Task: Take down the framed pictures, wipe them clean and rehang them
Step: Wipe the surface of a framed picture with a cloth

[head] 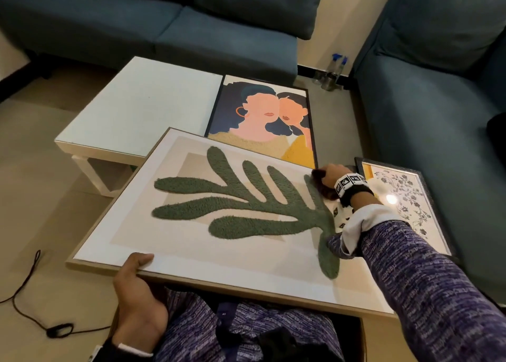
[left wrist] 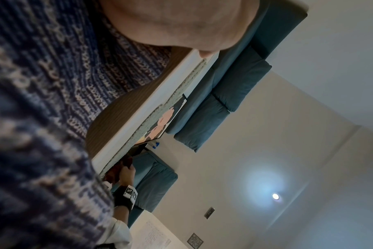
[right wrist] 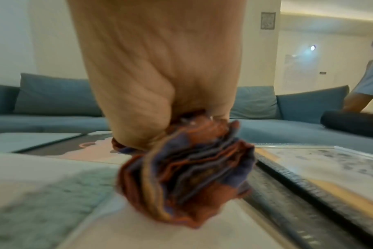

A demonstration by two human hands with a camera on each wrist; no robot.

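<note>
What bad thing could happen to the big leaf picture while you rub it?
The leaf picture is tilted, its near edge gripped only by the left hand, so it might slip. The right hand rubs the cloth at the far corner, so it could bump the faces picture or the flower picture.

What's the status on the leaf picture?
Left hand grips leaf picture near edge. Right hand holds bunched cloth at far corner. Nothing blocking.
</note>
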